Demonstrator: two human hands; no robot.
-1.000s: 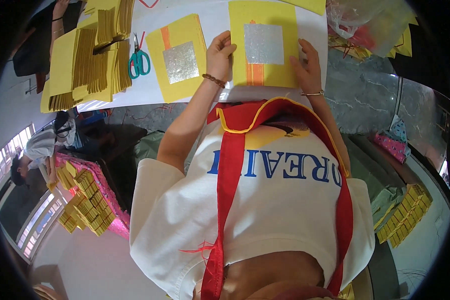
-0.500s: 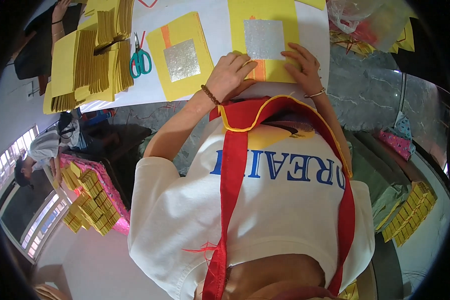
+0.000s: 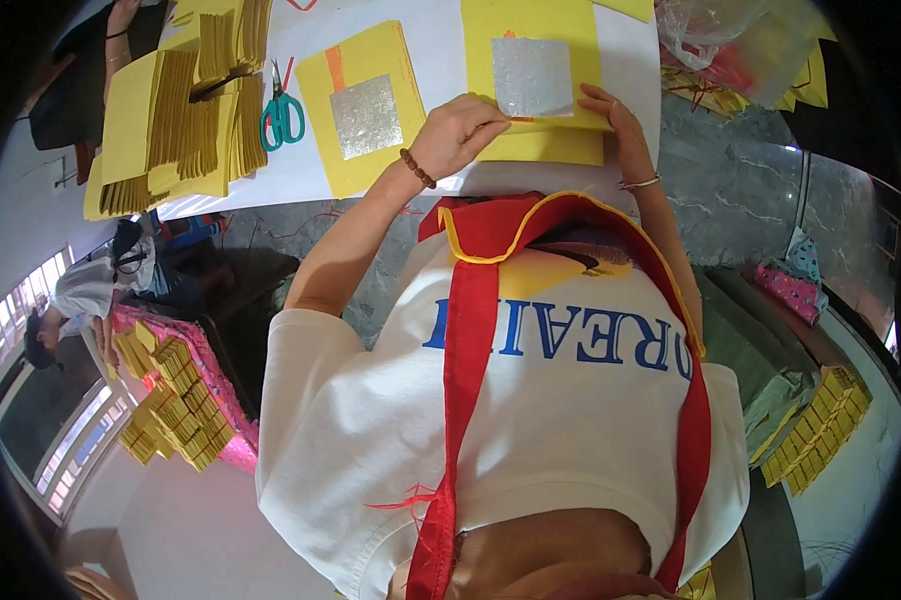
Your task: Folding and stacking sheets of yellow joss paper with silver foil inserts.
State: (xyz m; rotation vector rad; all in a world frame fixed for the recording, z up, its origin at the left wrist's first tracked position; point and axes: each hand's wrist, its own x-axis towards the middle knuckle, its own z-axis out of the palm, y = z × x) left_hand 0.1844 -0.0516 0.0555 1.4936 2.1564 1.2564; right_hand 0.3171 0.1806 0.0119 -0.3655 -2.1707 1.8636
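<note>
A yellow paper sheet [image 3: 546,148] with a silver foil square [image 3: 533,78] lies on the white table in front of me. Its near part is lifted and turned over toward the foil, covering most of the orange strip. At the left end of this turned edge, my left hand [image 3: 458,137] pinches the paper. My right hand [image 3: 621,125] grips the right end, its fingertips beside the foil's corner. To the left lies a second stack of yellow sheets [image 3: 408,115], topped by a silver square [image 3: 367,116] and an orange strip.
Teal-handled scissors [image 3: 282,120] lie left of the second stack. Beyond them stand thick piles of folded yellow paper [image 3: 156,110]. A clear plastic bag [image 3: 706,35] is at the right. Another person [image 3: 96,290] sits at the far left by bundled yellow paper [image 3: 186,385].
The near edge of the yellow sheet has been lifted and turned away from me, hiding much of the orange strip. My left hand has shifted slightly, now pinching the turned edge.
</note>
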